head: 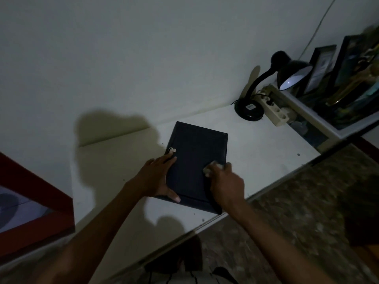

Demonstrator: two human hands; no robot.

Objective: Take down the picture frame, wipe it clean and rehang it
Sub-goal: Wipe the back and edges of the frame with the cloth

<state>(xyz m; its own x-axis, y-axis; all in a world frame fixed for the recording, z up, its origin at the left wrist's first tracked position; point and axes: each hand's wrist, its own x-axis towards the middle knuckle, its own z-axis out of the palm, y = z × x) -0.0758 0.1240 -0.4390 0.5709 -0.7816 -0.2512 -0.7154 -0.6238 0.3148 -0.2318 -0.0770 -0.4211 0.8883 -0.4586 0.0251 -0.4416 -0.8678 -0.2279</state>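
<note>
The picture frame (198,158) lies face down on the white desk (266,152), its dark back up and a small metal hanger (172,149) on its left edge. My left hand (159,178) holds the frame's left edge, fingers straight on the back and thumb along the near side. My right hand (225,182) grips a small white cloth (212,167) and presses it on the back near the frame's right edge.
A black desk lamp (266,83) and a white power strip (275,111) stand at the back right of the desk. Beyond them a shelf (311,117) carries more frames. A red-framed picture (34,201) sits at the left. The floor (297,212) is patterned.
</note>
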